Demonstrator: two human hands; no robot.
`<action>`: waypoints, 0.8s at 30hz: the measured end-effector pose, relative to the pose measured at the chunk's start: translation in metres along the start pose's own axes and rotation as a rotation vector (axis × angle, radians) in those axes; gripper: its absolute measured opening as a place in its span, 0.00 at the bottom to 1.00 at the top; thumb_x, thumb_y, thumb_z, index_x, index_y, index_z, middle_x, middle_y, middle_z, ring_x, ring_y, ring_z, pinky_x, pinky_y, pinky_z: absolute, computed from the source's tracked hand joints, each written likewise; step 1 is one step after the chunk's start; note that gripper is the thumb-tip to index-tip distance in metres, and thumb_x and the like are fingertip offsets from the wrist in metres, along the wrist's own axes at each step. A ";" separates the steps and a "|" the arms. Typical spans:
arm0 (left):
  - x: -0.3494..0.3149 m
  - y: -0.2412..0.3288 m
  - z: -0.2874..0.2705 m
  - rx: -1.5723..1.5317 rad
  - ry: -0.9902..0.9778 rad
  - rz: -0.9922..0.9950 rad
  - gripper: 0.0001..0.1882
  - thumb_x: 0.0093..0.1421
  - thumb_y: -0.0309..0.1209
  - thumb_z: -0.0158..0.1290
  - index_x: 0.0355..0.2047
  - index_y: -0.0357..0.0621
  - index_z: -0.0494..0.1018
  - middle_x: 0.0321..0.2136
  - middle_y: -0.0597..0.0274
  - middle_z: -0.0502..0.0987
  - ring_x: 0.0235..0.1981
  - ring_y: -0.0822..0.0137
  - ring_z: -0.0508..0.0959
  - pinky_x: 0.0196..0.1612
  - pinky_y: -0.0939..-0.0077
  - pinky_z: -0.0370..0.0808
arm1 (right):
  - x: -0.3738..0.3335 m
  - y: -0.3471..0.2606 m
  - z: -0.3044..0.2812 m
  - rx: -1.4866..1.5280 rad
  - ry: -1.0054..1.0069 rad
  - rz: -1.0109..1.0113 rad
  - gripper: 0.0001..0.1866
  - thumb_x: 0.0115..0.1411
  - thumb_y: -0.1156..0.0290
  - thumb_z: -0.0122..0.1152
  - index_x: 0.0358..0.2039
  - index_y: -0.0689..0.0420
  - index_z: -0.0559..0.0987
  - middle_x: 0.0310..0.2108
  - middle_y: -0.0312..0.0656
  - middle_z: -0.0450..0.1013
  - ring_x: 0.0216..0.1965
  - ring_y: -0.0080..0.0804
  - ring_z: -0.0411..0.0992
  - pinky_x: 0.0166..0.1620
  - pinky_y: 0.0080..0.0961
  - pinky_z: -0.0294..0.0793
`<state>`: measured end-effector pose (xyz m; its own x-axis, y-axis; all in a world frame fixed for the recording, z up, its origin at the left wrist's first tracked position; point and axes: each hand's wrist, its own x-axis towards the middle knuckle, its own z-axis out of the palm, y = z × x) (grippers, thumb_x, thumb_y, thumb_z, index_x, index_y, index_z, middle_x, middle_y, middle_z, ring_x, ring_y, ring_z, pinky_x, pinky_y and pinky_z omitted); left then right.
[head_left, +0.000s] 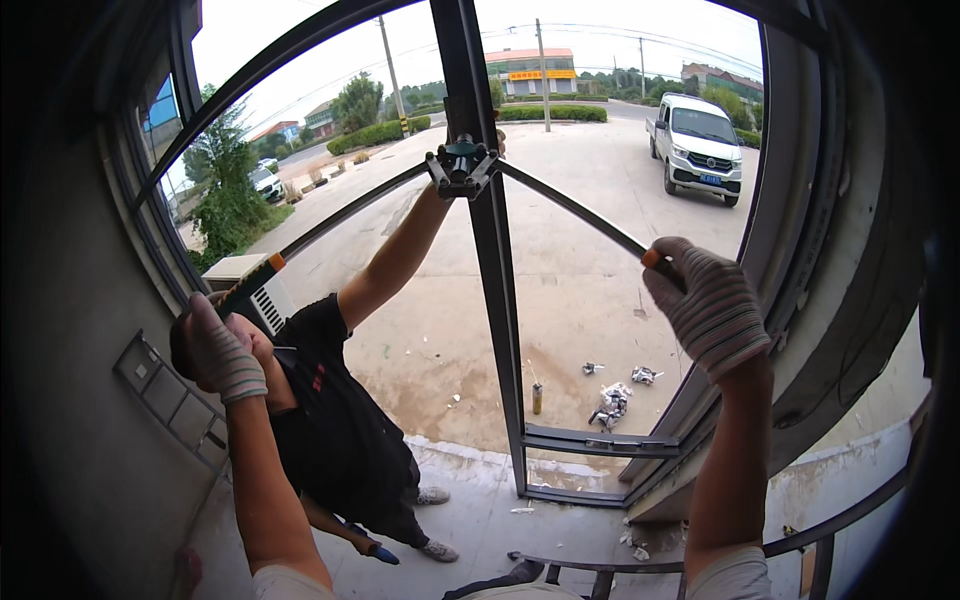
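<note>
A long-armed hand riveter (pixel 462 165) stands with its dark green head against the dark metal post (pixel 487 250) of a window frame. Its two arms are spread wide to either side. My left hand (pixel 222 355), in a striped knit glove, is closed round the left grip, below its orange band (pixel 276 262). The right grip (pixel 662 266) lies in my gloved right hand (pixel 708 305), whose fingers are wrapped round it. Beside my left arm stands a co-worker in a black shirt (pixel 335 420), one bare arm (pixel 395 262) raised to the post behind the riveter head.
A dark lower crossbar (pixel 600 443) joins the post to the right frame. Black metal bars (pixel 790 540) curve along the lower edge, near me. A ladder-like rack (pixel 170 395) leans at the left wall. Outside are a canister (pixel 537 398), scattered metal parts (pixel 610 405) and a white truck (pixel 700 150).
</note>
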<state>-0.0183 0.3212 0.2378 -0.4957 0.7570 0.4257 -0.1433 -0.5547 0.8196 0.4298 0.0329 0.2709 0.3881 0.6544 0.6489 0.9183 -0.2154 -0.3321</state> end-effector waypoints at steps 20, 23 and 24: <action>0.108 0.010 0.030 -0.153 -0.366 -0.108 0.20 0.66 0.55 0.58 0.31 0.52 0.77 0.10 0.77 0.60 0.07 0.80 0.55 0.11 0.80 0.49 | 0.066 0.004 -0.055 0.909 0.471 -0.604 0.17 0.74 0.60 0.53 0.47 0.60 0.83 0.31 0.38 0.79 0.33 0.20 0.75 0.39 0.21 0.75; 0.107 0.035 0.022 -0.248 -0.502 -0.074 0.19 0.67 0.52 0.57 0.31 0.51 0.75 0.10 0.78 0.57 0.07 0.80 0.54 0.10 0.80 0.47 | 0.064 -0.009 -0.052 1.046 0.252 -0.840 0.21 0.77 0.58 0.46 0.48 0.62 0.81 0.25 0.38 0.75 0.26 0.19 0.72 0.36 0.24 0.74; 0.095 0.044 0.023 -0.231 -0.478 -0.024 0.19 0.67 0.51 0.57 0.30 0.51 0.74 0.10 0.78 0.56 0.07 0.80 0.53 0.10 0.80 0.47 | 0.064 -0.017 -0.049 1.096 0.185 -0.907 0.21 0.77 0.59 0.46 0.47 0.64 0.81 0.23 0.40 0.77 0.22 0.17 0.71 0.34 0.23 0.75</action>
<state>-0.0523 0.3769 0.3233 -0.0521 0.8137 0.5789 -0.3612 -0.5558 0.7487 0.4424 0.0433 0.3515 -0.2066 0.1403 0.9683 0.3609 0.9308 -0.0579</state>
